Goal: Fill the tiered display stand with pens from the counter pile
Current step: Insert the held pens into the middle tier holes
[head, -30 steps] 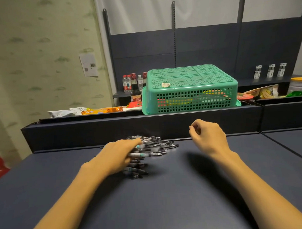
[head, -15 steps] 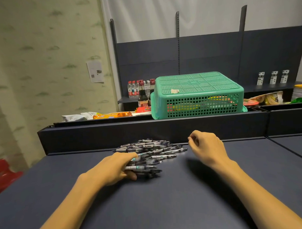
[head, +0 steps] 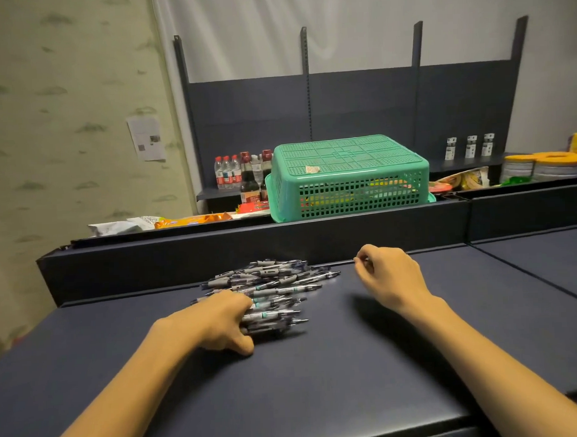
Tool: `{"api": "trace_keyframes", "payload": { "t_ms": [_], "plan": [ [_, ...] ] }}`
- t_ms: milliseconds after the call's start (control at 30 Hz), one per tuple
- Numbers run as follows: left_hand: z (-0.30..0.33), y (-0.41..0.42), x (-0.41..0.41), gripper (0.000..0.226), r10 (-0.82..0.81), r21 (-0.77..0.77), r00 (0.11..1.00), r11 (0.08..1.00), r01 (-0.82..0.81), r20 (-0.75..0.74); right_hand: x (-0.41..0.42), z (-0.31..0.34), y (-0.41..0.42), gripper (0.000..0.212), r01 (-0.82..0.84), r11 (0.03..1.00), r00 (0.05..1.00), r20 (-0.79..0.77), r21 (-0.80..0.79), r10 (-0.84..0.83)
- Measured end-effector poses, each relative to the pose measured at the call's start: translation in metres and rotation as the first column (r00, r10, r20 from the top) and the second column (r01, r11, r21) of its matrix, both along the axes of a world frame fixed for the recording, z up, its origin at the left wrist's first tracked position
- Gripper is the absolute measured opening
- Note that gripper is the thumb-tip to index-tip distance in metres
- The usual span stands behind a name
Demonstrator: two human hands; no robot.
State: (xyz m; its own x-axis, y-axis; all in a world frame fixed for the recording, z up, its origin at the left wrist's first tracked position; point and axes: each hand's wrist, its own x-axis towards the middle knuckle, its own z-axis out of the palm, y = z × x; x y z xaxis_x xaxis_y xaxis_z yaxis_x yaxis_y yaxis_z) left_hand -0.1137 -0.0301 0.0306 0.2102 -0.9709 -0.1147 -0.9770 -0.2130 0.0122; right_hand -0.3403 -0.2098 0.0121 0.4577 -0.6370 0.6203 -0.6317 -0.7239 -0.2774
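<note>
On the dark counter, hidden parts: I cannot see the fingertips of my left hand; they are buried under the near edge of the pen pile. No tiered display stand is in my view. Both forearms are cut off by the bottom edge.
Hard to make out: print on the pens is too small to read; what lies under the upturned green basket shows only as yellow and red patches through its mesh.
Left hand fingers: curled down over a bunch of pens at the near left of the pile, thumb pressed on the counter at the near side; I read it as gripping that bunch.
Pen pile: lies on the counter between my two hands, close to the raised back ledge, pens mostly pointing right.
Right hand fingers: loosely curled, index and thumb tips nearly together; I cannot tell whether anything small is pinched. It hovers just right of the pile, apart from the pens.
Behind the ledge, left to right: snack packets, bottles, the basket, three small white boxes, yellow-lidded tubs cut off at the right edge.
Change since half a second ago: my left hand has closed tighter and dragged more pens toward me; the right hand has barely shifted; my view has tilted up a little, showing more wall.
</note>
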Motion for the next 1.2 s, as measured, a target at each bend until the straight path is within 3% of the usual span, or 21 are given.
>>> {"api": "trace_keyframes", "payload": {
  "t_ms": [167,400,533,700,767,933,1200],
  "plan": [
    [0.001,-0.010,-0.010,0.030,-0.085,-0.119,0.991,0.988,0.097,0.102,-0.020,0.003,0.001,0.018,0.038,0.999,0.999,-0.011,0.001,-0.038],
    [0.021,-0.047,-0.068,0.022,-0.187,-0.377,0.957,0.889,0.260,0.220,-0.073,0.017,-0.011,0.019,0.114,0.993,0.993,-0.025,-0.019,-0.114],
    [0.021,-0.079,-0.120,0.026,-0.145,-0.493,0.924,0.811,0.316,0.354,-0.122,0.020,-0.024,0.019,0.168,0.985,0.985,-0.022,-0.026,-0.169],
    [0.010,-0.122,-0.190,0.028,-0.151,-0.672,0.934,0.658,0.340,0.324,-0.206,0.023,-0.046,0.020,0.222,0.974,0.974,-0.039,-0.038,-0.224],
    [0.005,-0.141,-0.219,0.034,-0.169,-0.691,0.911,0.605,0.397,0.375,-0.245,0.023,-0.059,0.020,0.245,0.969,0.968,-0.047,-0.036,-0.247],
    [0.000,-0.192,-0.315,0.043,-0.185,-0.674,0.877,0.576,0.462,0.443,-0.350,0.023,-0.100,0.019,0.283,0.959,0.957,-0.064,-0.025,-0.284],
    [-0.006,-0.273,-0.454,0.030,-0.206,-0.706,0.877,0.528,0.473,0.434,-0.492,0.022,-0.161,0.017,0.294,0.955,0.954,-0.060,0.026,-0.292]
  ]
}}
